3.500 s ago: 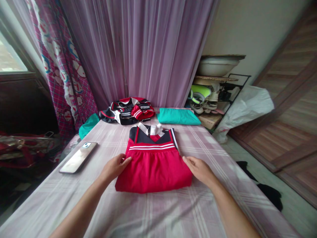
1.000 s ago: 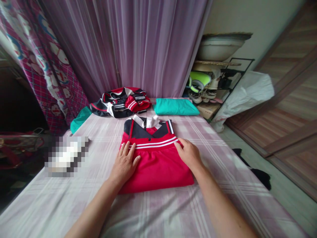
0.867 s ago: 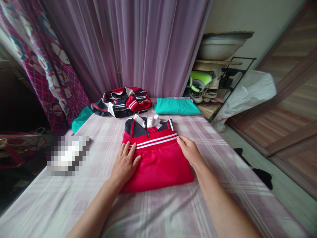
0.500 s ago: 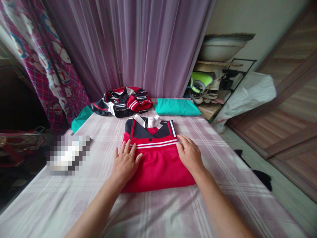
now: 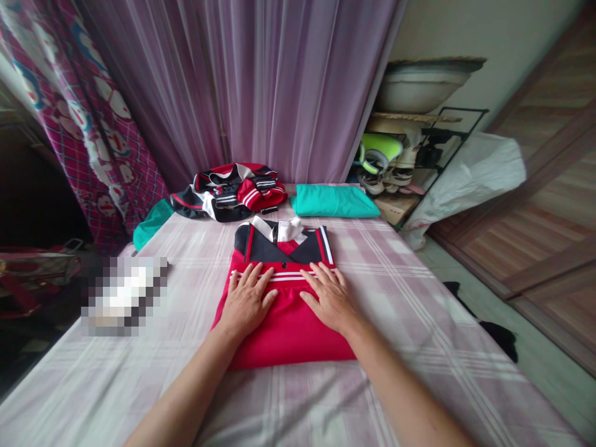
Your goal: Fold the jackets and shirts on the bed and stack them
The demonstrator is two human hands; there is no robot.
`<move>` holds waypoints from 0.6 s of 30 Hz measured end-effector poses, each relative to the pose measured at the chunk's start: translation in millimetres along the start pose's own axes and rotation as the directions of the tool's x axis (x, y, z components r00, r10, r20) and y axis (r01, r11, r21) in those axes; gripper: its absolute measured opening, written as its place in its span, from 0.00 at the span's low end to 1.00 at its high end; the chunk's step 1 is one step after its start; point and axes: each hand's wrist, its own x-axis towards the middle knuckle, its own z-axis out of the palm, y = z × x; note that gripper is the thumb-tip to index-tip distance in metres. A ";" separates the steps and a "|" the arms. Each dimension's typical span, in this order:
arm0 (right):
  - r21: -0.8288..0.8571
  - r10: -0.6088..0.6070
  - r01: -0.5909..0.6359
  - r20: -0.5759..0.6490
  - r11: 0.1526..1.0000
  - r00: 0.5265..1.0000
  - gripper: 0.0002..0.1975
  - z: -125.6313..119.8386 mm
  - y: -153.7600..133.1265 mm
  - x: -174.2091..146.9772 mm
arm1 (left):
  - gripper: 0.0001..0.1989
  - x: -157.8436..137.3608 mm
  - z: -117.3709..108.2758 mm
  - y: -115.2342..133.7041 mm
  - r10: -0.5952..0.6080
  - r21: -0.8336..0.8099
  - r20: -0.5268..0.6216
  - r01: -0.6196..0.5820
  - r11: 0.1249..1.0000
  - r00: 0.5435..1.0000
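A folded red jacket [image 5: 288, 338] lies in front of me, with a dark navy upper part, a white collar and a white-striped red band across it. My left hand [image 5: 246, 301] rests flat on its left half, fingers spread over the striped band. On the right half lies my right hand [image 5: 329, 298], palm down and fingers apart, its tips at the same band. Neither hand grips the cloth. The jacket's underside is hidden.
A plaid sheet [image 5: 410, 372] covers the surface. Toward the back lie a crumpled navy, red and white garment [image 5: 228, 192] and a folded teal cloth [image 5: 335, 200]. A blurred-out item [image 5: 128, 295] is at left. Shelves with shoes [image 5: 395, 177] stand beyond the right edge.
My right hand has moved left from the jacket's right edge onto its band. My left hand has shifted slightly right. The red cloth under them looks flatter.
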 end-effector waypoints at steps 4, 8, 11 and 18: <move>0.001 0.007 -0.007 -0.034 1.000 0.999 0.25 -1.8 -1.8 -1.6 | 0.24 1.1 -4.7 -1.5 0.006 -0.048 0.005 -0.006 0.999 1.000; 0.020 0.007 -0.006 -0.065 1.000 0.998 0.23 -1.1 -1.0 -2.2 | 0.23 4.2 -7.3 -3.3 0.014 -0.082 0.009 -0.014 0.997 1.000; 0.029 0.006 -0.003 -0.070 1.000 0.998 0.23 -0.5 -0.4 -2.2 | 0.23 4.3 -7.9 -2.0 0.018 -0.070 -0.001 -0.018 0.997 1.000; -0.008 -0.011 0.011 -0.094 1.000 0.996 0.23 8.0 3.3 -1.9 | 0.23 1.8 -3.4 3.8 0.006 -0.059 -0.031 -0.008 0.998 1.000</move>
